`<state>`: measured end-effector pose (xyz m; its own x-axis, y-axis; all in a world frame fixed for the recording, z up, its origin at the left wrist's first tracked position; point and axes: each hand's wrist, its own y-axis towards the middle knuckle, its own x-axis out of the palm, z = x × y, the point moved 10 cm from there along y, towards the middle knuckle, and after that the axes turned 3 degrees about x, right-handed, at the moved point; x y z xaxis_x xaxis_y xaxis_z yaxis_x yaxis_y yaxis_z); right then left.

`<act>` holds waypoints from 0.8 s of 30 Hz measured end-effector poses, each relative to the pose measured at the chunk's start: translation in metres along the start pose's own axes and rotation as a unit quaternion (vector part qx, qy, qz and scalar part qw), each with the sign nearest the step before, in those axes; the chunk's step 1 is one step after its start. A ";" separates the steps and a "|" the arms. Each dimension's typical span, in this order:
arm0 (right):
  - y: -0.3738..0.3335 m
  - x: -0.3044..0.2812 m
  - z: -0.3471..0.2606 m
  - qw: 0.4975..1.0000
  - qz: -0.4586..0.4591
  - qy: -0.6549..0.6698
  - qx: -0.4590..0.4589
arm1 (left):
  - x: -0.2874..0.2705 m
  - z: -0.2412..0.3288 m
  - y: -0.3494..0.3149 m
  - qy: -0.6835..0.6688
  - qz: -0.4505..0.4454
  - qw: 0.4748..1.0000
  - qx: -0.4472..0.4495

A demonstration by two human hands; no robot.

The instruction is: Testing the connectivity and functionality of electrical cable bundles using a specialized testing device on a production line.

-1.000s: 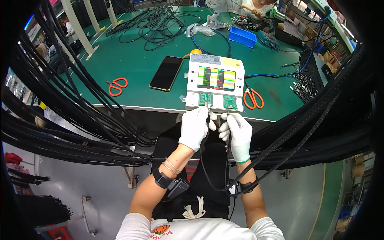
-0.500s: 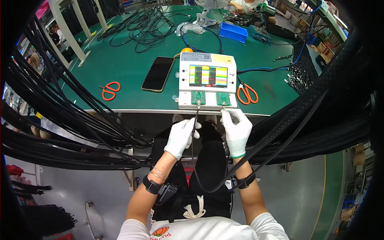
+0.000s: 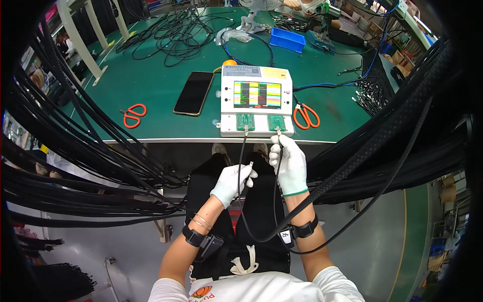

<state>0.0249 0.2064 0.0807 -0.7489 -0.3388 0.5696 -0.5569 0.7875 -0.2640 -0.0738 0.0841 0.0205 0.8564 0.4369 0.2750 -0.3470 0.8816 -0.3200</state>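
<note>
Here, pinching a slim black cable [image 3: 275,189] just below its small silver plug [image 3: 277,130] with the right white-gloved hand [image 3: 292,163], thumb and fingertips closed, at the near edge of the right green circuit board [image 3: 276,122]. Holding the left white-gloved hand [image 3: 233,183] nearer and to the left, above the dark trousers [image 3: 261,216], with thumb and forefinger drawn together and other fingers loosely curled; showing a tiny pale tip there, too small to tell whether held. Hanging from the left green circuit board [image 3: 245,122], free of both hands: a second black cable [image 3: 239,178], sagging lapward. On the green tabletop [image 3: 156,95], a white boxy device [image 3: 260,124] with lit multicoloured screen, carrying both boards along its near side. Just right, orange-handled scissors [image 3: 305,111]; left, a flat black phone [image 3: 194,93].
</note>
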 end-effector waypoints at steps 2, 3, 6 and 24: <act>0.001 0.000 0.005 1.000 0.003 0.015 0.019 | 0.000 -0.006 0.003 0.022 -0.001 1.000 -0.003; 0.000 0.000 0.006 1.000 0.000 0.022 0.022 | -0.001 -0.010 0.003 0.033 -0.001 0.999 -0.004; 0.001 0.002 0.010 0.998 0.000 0.047 0.043 | 0.003 -0.005 0.007 0.011 -0.005 0.997 0.071; 0.007 0.009 0.018 0.984 -0.005 0.149 0.095 | 0.013 -0.029 -0.005 0.123 -0.064 0.990 0.034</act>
<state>0.0080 0.1995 0.0700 -0.6204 -0.1565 0.7685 -0.6419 0.6643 -0.3829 -0.0497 0.0799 -0.0002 0.9593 0.2719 0.0769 -0.2479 0.9404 -0.2328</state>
